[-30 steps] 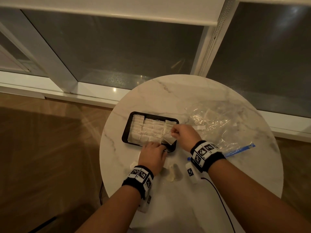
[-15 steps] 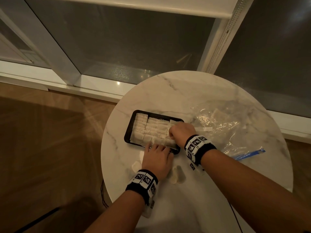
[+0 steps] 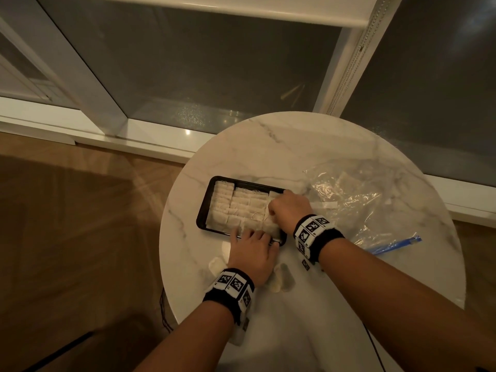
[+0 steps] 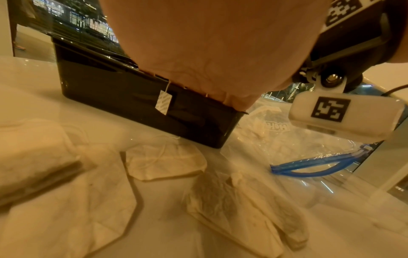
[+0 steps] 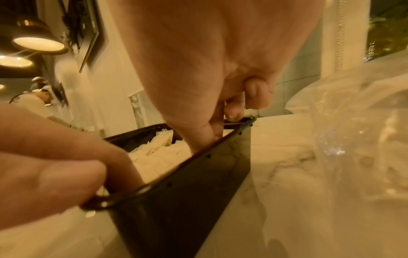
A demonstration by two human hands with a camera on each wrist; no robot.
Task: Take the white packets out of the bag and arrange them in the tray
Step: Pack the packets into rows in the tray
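Many flat white paper packets (image 3: 241, 208) lie in tidy rows filling the black rectangular plastic tray (image 3: 205, 210) at the round marble table's (image 3: 268, 146) centre; the clear plastic zip bag (image 3: 370, 208) lies at three o'clock. Left wrist view: the left hand (image 4: 209, 43) rests on the tray's near rim, grip hidden; loose packets lie beside it. Right wrist view: the right hand (image 5: 220, 69) presses curled fingers into the packets at the tray's right end.

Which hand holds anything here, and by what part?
Neither visibly: the right hand pushes fingers among the packets at the tray's right end; the left hand rests fingers on its near rim.
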